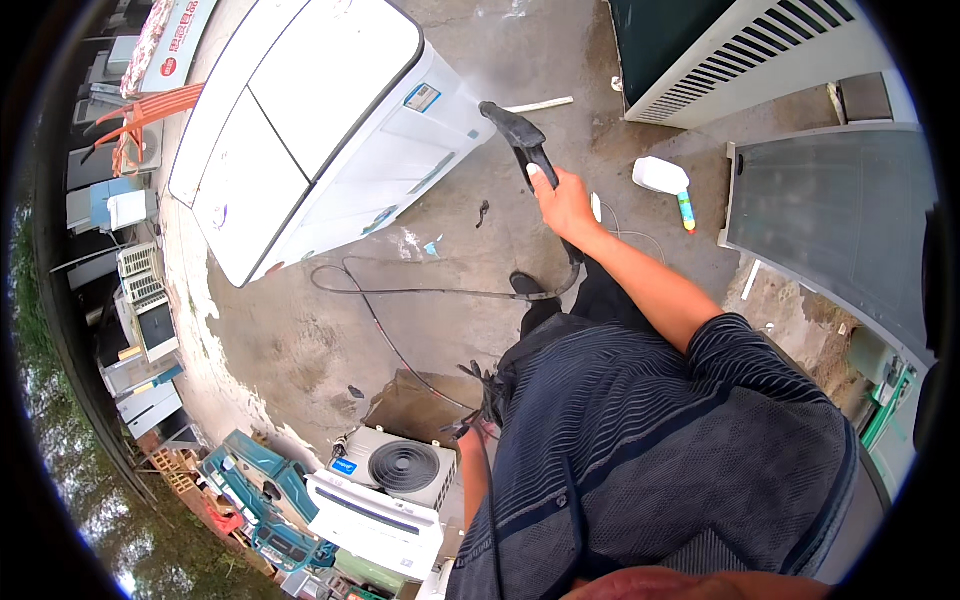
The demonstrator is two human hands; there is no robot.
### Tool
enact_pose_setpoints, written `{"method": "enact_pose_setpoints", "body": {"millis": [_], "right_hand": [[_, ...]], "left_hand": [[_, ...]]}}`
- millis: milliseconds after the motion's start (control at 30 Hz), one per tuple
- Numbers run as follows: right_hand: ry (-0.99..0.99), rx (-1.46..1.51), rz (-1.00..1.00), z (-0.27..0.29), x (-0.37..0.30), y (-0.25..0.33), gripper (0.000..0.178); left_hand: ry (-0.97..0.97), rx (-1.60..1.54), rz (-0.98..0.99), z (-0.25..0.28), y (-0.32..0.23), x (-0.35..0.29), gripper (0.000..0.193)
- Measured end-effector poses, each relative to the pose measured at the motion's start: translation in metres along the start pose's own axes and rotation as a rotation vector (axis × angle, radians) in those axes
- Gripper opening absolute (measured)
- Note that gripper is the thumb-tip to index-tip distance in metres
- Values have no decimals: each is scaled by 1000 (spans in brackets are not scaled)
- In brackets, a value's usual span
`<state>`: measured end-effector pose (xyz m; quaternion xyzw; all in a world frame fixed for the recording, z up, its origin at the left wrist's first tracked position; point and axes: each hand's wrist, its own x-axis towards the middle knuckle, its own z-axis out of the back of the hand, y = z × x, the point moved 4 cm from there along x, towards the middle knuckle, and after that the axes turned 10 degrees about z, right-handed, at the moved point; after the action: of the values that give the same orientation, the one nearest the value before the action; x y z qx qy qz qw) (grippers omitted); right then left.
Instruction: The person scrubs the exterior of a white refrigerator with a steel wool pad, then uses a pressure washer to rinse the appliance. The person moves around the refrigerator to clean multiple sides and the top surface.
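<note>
My right hand (566,206) is wrapped round the handle of a black spray gun (522,140). Its nozzle end points at the side of a large white fridge-like appliance (370,150), which leans across the upper left. From the handle's lower end a thin dark hose (440,291) loops over the wet floor and back to my waist. There my left hand (472,432), low and partly covered by my shirt and dark strands, appears closed round the hose. Its fingers show only in part.
An outdoor air-conditioner unit (405,468) and a white panel (375,522) stand near my left side. A white bottle (661,175) lies on the floor to the right. Close by are a slatted cabinet (745,65) and a grey panel (830,200). Old appliances line the far left.
</note>
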<state>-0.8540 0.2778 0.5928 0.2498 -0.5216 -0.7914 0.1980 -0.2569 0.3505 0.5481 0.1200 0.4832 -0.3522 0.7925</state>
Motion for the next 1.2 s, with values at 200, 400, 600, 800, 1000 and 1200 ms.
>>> {"method": "enact_pose_setpoints", "body": {"millis": [200,400,600,800,1000,1200], "right_hand": [[28,158,-10,22,32,-26,58],[98,169,46,58,75,-24,56],[207,238,64,87,110,-5,58],[235,256,116,92,143,1,60],[271,354,32,101,181,8,59],[310,317,50,120,228,39,67]], "left_hand": [[-2,253,-103,-21,30,-47,24],[32,-23,9,-49,-11,-73,24],[40,-15,-22,-59,-56,-80,23],[42,13,-52,-60,-84,-83,22],[42,24,-74,-56,-98,-83,22],[54,53,-97,-45,-111,-81,22]]}}
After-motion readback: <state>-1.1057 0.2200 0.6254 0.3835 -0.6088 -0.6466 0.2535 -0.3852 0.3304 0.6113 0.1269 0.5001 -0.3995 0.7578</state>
